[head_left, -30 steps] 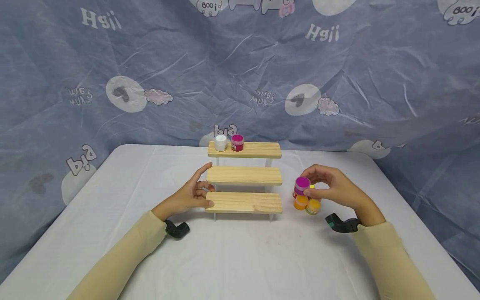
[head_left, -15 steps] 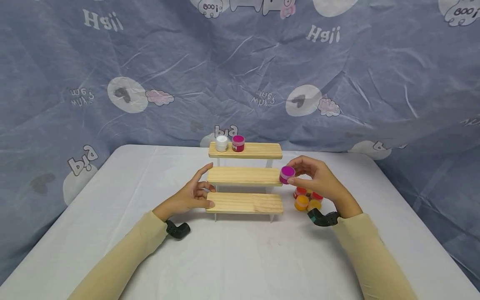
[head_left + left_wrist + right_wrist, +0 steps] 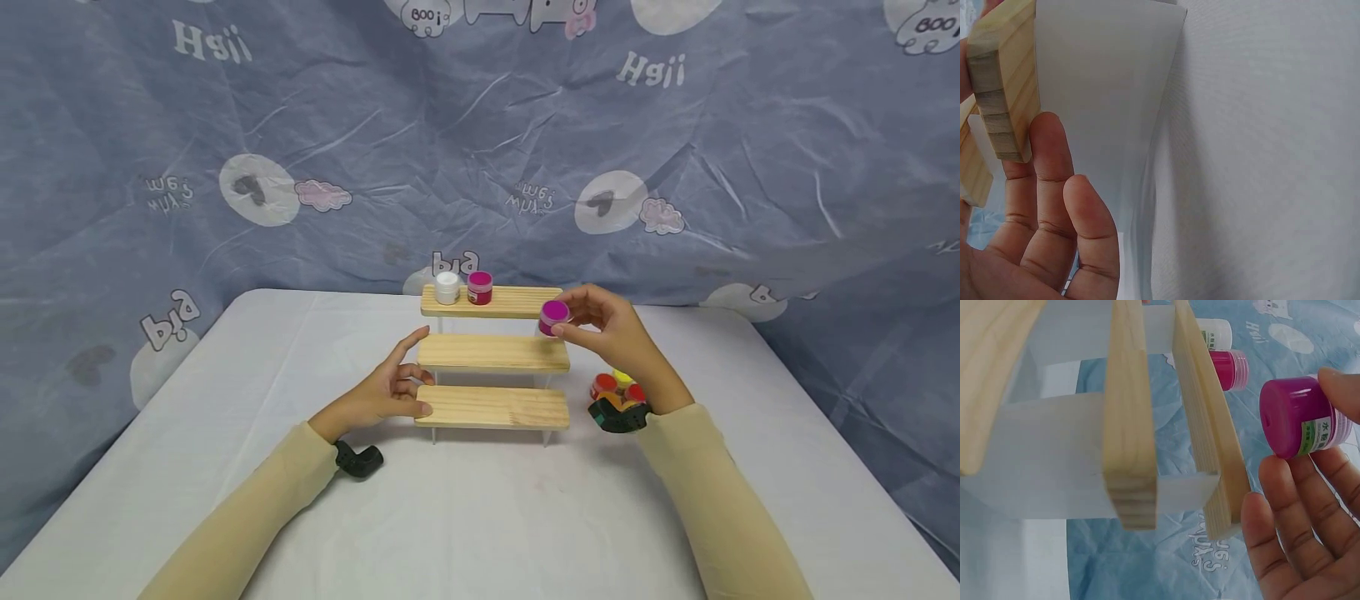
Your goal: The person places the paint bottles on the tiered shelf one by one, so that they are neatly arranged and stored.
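Observation:
A three-step stand with wooden boards (image 3: pixel 491 354) and white side supports faces me on the white table. My left hand (image 3: pixel 371 393) holds its left end, thumb on the lowest board and fingers beneath, as the left wrist view shows. My right hand (image 3: pixel 618 342) pinches a small purple paint jar (image 3: pixel 554 317) between thumb and fingers. In the head view this jar overlaps the right end of the top board; in the right wrist view it hangs apart from that board (image 3: pixel 1216 444). A white jar (image 3: pixel 447 288) and a magenta jar (image 3: pixel 480 288) stand on the top board's left half.
Right of the stand sits a cluster of jars: a red jar (image 3: pixel 603 385), a yellow jar (image 3: pixel 622 377) and others, partly hidden by the right wrist's black camera (image 3: pixel 618 416). A printed blue-grey cloth (image 3: pixel 420 167) hangs behind the table.
My right hand has carried the purple jar from the cluster up and left to near the top board's right end. My left hand stays on the stand.

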The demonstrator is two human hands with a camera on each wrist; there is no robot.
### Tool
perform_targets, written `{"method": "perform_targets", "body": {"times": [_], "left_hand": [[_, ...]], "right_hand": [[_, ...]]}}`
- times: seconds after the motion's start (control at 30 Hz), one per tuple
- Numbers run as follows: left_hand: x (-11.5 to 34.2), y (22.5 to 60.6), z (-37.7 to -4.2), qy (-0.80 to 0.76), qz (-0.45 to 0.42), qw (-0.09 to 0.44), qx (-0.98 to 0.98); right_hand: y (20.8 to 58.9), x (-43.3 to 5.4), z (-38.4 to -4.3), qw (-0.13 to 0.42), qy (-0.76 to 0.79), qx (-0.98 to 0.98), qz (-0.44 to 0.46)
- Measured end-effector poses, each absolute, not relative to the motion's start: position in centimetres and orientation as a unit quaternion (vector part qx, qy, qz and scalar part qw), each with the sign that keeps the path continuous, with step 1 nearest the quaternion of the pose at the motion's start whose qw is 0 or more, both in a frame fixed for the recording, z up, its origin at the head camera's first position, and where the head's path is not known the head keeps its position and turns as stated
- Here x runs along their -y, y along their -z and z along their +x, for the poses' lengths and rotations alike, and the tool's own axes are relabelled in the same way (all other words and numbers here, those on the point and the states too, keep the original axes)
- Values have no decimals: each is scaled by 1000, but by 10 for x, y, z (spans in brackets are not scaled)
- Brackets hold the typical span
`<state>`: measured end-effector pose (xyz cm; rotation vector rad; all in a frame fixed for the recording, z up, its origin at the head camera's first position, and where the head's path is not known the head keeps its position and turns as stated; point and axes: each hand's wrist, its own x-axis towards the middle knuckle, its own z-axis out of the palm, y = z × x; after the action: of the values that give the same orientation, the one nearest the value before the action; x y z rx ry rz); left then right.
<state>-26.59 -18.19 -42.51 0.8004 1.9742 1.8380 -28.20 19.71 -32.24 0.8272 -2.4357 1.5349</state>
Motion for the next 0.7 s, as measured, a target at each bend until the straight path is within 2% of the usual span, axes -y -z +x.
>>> {"method": "perform_targets", "body": {"times": [0.33, 0.7], "left_hand": [[183, 427, -267, -646, 280, 163, -691], [183, 427, -268, -641, 279, 159, -697]], "right_hand": [[309, -178, -302, 110, -480, 825, 278], [307, -159, -321, 77, -473, 839, 257]]}}
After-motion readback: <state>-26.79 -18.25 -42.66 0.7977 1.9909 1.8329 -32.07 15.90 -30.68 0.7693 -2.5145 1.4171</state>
